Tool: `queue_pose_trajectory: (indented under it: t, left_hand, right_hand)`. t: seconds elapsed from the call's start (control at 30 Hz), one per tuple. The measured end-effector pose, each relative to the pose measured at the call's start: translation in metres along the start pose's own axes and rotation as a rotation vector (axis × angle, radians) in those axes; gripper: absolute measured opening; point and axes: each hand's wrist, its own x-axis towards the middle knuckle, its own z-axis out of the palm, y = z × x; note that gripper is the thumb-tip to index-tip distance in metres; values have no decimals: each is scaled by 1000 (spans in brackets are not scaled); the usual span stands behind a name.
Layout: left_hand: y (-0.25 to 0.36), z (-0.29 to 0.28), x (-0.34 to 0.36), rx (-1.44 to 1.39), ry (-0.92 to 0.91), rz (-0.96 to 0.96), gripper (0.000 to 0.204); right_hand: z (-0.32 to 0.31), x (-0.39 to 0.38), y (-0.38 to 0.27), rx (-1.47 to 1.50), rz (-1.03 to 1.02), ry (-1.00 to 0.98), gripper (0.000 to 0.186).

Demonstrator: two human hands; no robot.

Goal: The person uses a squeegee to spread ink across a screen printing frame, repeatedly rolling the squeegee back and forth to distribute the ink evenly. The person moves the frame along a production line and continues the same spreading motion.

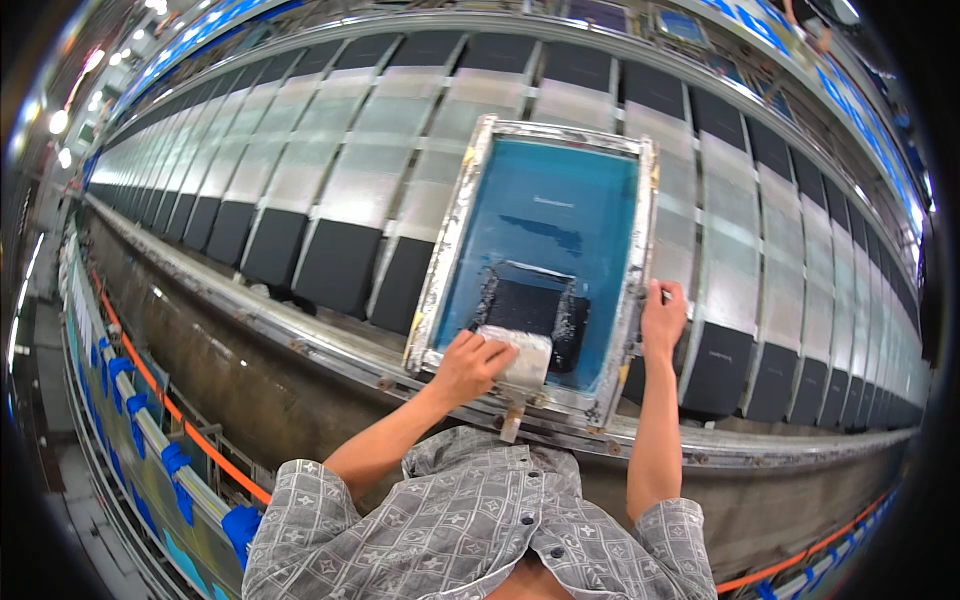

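Observation:
A screen-printing frame (455,245) with pale, ink-stained edges lies in front of me, its mesh (550,170) blue. Black ink (522,310) is spread over the lower middle of the mesh, with dark smears above it. My left hand (470,368) is closed round the left end of a whitish squeegee (527,358), which rests at the frame's near end. Just beside the frame's right edge is my right hand (663,315), fingers curled together. Whether it grips the edge or something small is hidden.
A long row of metal-and-black pallets (345,180) runs left and right under and beyond the frame. Along its near side goes a metal rail (290,335). At lower left are an orange rail (165,400) and a bar with blue wrappings (180,465).

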Motion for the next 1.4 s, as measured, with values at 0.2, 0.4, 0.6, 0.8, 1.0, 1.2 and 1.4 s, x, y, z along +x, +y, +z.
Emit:
queue_pose_trajectory:
  t: [0.2,0.4,0.6,0.8,1.0,1.2,1.4]
  left_hand:
    - [-77,-52,-19,46,-212,-121,42]
    - [-148,-88,-50,95,-268,-78,24]
    - [-192,-94,14,-120,-382,-48,17]
    - [-235,-63,72,5,-440,-66,20]
    - [-193,-74,6,-12,-448,-47,20]
    - [-189,-87,-6,-89,-510,-18,20]
    - [-224,-74,59,-11,-462,-64,20]
  right_hand:
    - [77,-56,-39,86,-69,12,25]
    - [146,-101,-81,119,-36,-14,26]
    - [157,-97,-64,18,4,5,24]
    - [161,-96,-72,-20,69,-58,23]
    - [152,-94,-70,-87,22,-129,24]
    - [156,-99,-76,-22,87,-99,25]
    - [162,-92,-67,-6,79,-80,29]
